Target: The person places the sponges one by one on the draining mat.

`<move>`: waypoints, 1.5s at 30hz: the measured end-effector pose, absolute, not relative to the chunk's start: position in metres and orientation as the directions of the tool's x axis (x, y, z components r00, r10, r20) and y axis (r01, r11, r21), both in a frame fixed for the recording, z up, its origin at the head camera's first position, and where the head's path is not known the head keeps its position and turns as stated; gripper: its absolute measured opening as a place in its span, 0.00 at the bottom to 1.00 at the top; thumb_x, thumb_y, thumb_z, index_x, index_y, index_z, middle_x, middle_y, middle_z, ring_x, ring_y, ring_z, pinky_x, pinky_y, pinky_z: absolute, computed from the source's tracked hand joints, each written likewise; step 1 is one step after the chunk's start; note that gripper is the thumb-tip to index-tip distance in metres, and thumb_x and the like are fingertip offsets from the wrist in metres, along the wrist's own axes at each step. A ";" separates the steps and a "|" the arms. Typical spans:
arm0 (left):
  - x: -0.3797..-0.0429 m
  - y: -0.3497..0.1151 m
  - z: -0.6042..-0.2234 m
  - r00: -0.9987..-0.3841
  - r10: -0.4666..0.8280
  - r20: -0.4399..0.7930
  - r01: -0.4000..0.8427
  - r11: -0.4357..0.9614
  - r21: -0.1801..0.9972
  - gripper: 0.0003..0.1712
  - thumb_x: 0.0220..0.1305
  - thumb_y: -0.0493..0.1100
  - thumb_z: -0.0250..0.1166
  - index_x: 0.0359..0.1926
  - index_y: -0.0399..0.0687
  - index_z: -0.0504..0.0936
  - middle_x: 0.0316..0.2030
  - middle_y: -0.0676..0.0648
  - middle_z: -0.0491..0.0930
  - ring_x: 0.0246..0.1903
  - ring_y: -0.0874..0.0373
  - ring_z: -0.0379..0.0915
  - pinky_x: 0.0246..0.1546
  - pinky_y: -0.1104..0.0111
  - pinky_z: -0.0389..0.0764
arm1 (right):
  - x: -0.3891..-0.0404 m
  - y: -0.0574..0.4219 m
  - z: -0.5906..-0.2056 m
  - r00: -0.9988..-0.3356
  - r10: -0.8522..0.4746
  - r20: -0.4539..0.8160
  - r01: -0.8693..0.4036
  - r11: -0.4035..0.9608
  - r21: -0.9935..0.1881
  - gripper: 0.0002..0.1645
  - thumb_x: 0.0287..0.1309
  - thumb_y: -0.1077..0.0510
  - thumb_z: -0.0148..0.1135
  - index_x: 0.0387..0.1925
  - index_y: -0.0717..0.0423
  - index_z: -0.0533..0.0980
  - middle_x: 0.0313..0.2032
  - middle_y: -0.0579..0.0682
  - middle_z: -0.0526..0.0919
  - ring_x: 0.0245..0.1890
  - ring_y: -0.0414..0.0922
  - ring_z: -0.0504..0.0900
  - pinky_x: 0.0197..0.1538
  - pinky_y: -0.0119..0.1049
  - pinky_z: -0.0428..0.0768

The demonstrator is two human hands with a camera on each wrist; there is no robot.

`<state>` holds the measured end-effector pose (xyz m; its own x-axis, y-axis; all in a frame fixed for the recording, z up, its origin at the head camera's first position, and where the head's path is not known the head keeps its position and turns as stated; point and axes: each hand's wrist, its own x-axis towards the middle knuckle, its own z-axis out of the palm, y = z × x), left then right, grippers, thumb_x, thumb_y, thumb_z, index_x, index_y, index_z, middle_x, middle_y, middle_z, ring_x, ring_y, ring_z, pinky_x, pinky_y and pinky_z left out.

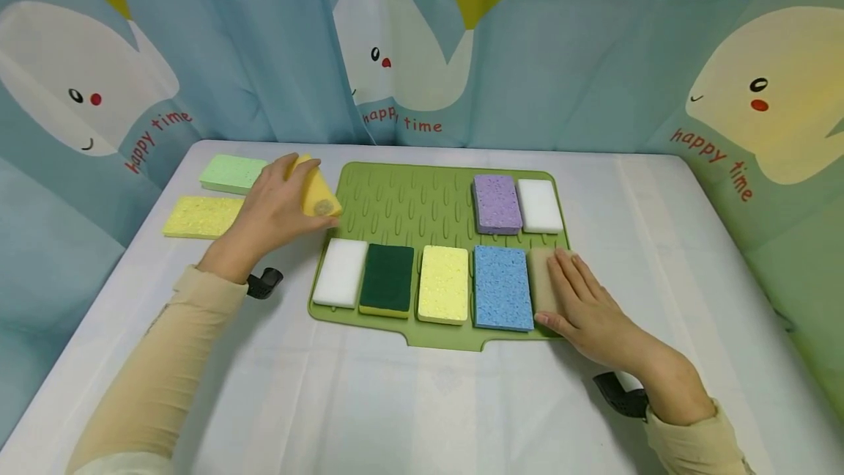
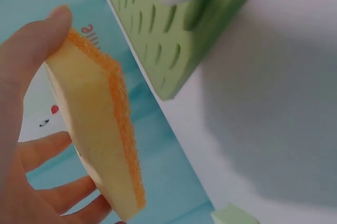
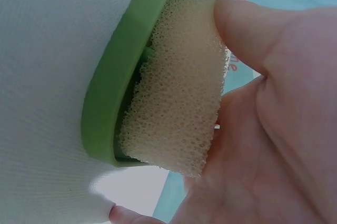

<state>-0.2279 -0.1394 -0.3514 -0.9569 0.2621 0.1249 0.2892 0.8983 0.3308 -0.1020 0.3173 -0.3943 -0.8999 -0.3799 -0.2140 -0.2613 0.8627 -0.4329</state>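
Observation:
My left hand (image 1: 277, 200) grips a yellow wedge-like sponge (image 1: 319, 193) above the table, just left of the green mat (image 1: 395, 200). In the left wrist view, the thumb and fingers hold opposite edges of this sponge (image 2: 92, 113), which has a rough orange side. My right hand (image 1: 587, 306) lies over a beige sponge (image 1: 543, 284) at the mat's front right corner, its fingers straight and its thumb at the near edge. The beige sponge (image 3: 174, 87) shows an open-pored side in the right wrist view, with the palm above it.
Along the mat's front row lie a white sponge (image 1: 339, 273), a dark green one (image 1: 387, 279), a yellow one (image 1: 444, 284) and a blue one (image 1: 502, 288). Behind are a purple sponge (image 1: 497, 204) and a white one (image 1: 541, 206). Light green (image 1: 231, 173) and yellow (image 1: 201, 217) sponges lie left.

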 end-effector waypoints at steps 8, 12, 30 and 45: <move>-0.235 -0.123 -0.351 -0.953 0.293 0.074 0.300 0.887 0.350 0.57 0.50 0.64 0.74 0.73 0.41 0.61 0.73 0.30 0.55 0.70 0.32 0.54 0.66 0.41 0.63 | -0.102 0.317 -0.394 -0.898 -0.386 -0.209 -0.273 0.864 -0.423 0.54 0.71 0.40 0.51 0.77 0.65 0.34 0.78 0.64 0.30 0.78 0.60 0.25 0.76 0.62 0.37; -0.237 -0.115 -0.349 -0.951 0.304 0.052 0.303 0.887 0.349 0.58 0.51 0.65 0.73 0.75 0.42 0.59 0.74 0.31 0.53 0.70 0.32 0.53 0.66 0.40 0.64 | -0.102 0.317 -0.394 -0.899 -0.384 -0.211 -0.270 0.864 -0.425 0.54 0.71 0.40 0.50 0.77 0.65 0.33 0.78 0.64 0.30 0.78 0.60 0.25 0.76 0.61 0.36; -0.249 -0.083 -0.347 -0.923 0.385 0.016 0.372 0.878 0.303 0.59 0.49 0.67 0.74 0.74 0.43 0.59 0.74 0.34 0.54 0.71 0.36 0.54 0.69 0.44 0.63 | -0.101 0.318 -0.393 -0.900 -0.385 -0.205 -0.271 0.862 -0.429 0.54 0.71 0.41 0.50 0.77 0.65 0.33 0.78 0.64 0.31 0.78 0.61 0.26 0.76 0.62 0.36; -0.263 -0.053 -0.353 -0.865 0.499 -0.040 0.476 0.845 0.243 0.58 0.52 0.69 0.71 0.75 0.45 0.59 0.74 0.34 0.55 0.73 0.37 0.52 0.74 0.47 0.56 | -0.103 0.317 -0.394 -0.900 -0.378 -0.217 -0.263 0.867 -0.423 0.55 0.71 0.40 0.51 0.77 0.64 0.33 0.78 0.63 0.30 0.78 0.61 0.25 0.73 0.67 0.40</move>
